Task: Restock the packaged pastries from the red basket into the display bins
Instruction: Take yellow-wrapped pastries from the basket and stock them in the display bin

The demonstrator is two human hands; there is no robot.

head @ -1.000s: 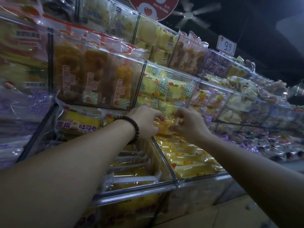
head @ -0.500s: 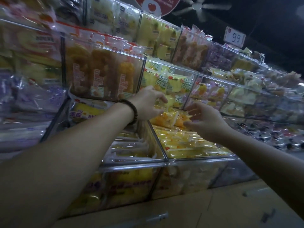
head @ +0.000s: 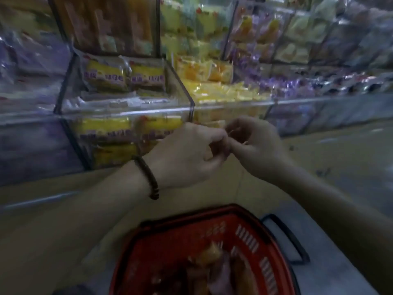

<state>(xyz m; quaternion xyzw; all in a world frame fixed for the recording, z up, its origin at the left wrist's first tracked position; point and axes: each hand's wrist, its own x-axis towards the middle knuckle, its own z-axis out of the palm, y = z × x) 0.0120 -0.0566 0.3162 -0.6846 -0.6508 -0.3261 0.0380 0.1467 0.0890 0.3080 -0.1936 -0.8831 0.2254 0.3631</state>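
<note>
Our left hand (head: 187, 154) and right hand (head: 260, 145) meet, fingers (head: 217, 141) curled, pinching anything or not we cannot tell, above the red basket (head: 180, 241), whose pastries (head: 212, 267) await the bins (head: 127, 111), presumably between reaches.

Left hand (head: 187, 154) touches right hand (head: 257, 145) above red basket (head: 170, 248).
</note>
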